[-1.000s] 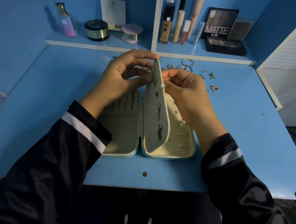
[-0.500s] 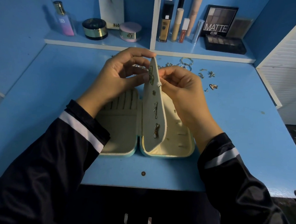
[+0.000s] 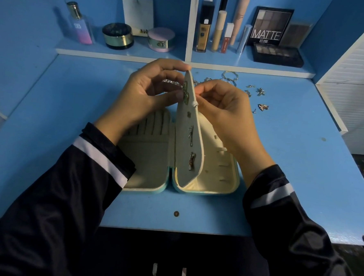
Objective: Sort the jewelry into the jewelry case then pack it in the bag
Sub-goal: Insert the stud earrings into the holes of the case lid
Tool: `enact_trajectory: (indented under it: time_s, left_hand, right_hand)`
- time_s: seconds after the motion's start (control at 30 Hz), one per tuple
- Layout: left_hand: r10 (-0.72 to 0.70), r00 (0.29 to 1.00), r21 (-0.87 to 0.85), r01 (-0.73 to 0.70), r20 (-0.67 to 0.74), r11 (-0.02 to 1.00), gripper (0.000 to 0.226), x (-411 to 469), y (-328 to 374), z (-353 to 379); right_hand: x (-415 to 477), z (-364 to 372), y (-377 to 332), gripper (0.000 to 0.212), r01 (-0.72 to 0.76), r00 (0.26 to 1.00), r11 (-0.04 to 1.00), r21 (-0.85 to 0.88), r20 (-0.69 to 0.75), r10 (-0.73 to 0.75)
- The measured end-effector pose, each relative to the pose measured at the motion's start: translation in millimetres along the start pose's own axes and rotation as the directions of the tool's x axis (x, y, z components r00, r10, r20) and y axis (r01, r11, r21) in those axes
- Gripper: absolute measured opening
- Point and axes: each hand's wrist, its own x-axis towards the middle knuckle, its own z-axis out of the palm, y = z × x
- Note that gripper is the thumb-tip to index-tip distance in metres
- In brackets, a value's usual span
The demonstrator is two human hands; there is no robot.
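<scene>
At the middle of the blue desk (image 3: 281, 165) the jewelry case (image 3: 145, 157) lies open flat, both halves down. Its earring flap (image 3: 184, 142) stands upright from the spine, with its long axis running from near to far. The left hand (image 3: 145, 95) grips the flap's far tip: the index finger curls over the top edge and the thumb presses the left face beside a green earring (image 3: 185, 93). The right hand (image 3: 225, 110) sits just across the flap. Its fingertips are bunched against the right face at about the same height, and the flap hides what they pinch, if anything. The next move probably turns on that pairing, a post pushed through from the left and met from the right, so both hands need to stay opposite each other. Loose jewelry (image 3: 263, 106) lies on the desk to the far right, nearer the right hand. No bag is in view.
</scene>
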Motion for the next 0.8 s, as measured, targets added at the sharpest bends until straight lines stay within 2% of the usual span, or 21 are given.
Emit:
enact_trajectory:
  time_s: [0.37, 0.57, 0.8]
  left_hand:
    - [0.002, 1.0, -0.007, -0.002, 0.005, 1.0, 0.039, -0.1, 0.1, 0.3]
    - [-0.01, 1.0, -0.026, 0.009, -0.002, 1.0, 0.039, 0.2, 0.9, 0.1]
    - [-0.027, 1.0, -0.043, 0.027, -0.002, 0.999, 0.039, 0.4, -0.4, -1.4]
  right_hand:
    - [0.9, 3.4, 6.0, 0.008, 0.166, 0.986, 0.973, -0.16, -0.008, -0.169]
    - [1.6, -0.7, 3.2, 0.009, 0.056, 0.998, 0.997, -0.046, 0.029, -0.055]
    - [0.0, 0.0, 3.0, 0.006, 0.071, 0.997, 0.994, -0.08, 0.032, -0.068]
